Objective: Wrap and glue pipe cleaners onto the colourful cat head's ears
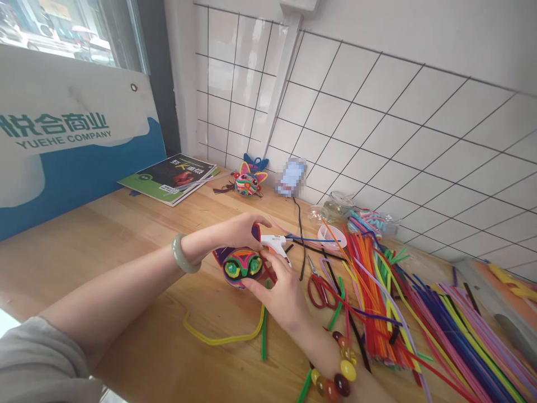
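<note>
A colorful pipe-cleaner animal head (242, 267) with green eyes and dark purple ears sits between my hands, low over the table. My left hand (239, 230) reaches over its top, the fingers curled around an ear. My right hand (279, 285) grips its right side, thumb at the lower front edge. Just behind my right fingers shows a white glue gun (274, 243), partly hidden. A yellow pipe cleaner (218, 340) curves on the wood below the head, beside a green one (264, 330). Red-handled scissors (321, 288) lie right of my right hand.
Bundles of pipe cleaners (371, 296) spread across the right side. A finished cat-like head (248, 182) and a phone (291, 178) stand by the grid wall. A pink bowl (331, 238) sits behind the scissors; magazines (172, 178) lie at the back left.
</note>
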`<state>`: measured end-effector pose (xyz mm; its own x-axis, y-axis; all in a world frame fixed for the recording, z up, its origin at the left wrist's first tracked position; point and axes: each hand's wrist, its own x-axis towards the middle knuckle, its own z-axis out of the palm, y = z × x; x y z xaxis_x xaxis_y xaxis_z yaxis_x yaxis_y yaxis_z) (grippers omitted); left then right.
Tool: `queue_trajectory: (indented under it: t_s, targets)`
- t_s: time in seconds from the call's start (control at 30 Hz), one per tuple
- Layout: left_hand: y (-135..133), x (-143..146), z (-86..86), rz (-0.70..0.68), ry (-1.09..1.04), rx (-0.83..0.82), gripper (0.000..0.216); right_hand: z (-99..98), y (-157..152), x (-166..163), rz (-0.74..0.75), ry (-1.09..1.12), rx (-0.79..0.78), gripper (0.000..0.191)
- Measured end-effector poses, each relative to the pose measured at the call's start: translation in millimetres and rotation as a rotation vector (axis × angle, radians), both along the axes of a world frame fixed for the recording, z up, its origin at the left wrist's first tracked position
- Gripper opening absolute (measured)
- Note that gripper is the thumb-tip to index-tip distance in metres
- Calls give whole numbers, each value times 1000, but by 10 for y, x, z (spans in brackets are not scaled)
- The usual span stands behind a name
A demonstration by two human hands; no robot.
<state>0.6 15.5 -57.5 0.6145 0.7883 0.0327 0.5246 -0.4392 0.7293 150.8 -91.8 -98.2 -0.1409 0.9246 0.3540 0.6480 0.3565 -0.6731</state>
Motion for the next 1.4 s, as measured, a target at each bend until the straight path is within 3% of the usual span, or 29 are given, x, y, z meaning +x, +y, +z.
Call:
queue_trajectory:
  t_s: [0.13,0.27,1.1,1.4]
  targets:
    - [-21,-10,70,-81,-34,-2,59,-18,77,80,15,186,-108,31]
    - [-53,3,117,-135,-80,2,57,-49,149,150,36,363,-253,25]
    - [-106,52,71,-207,-97,0,59,106,163,155,41,765,-703,20]
    - [-186,100,104,-190,-49,59,57,73,183,209,99,781,-712,16]
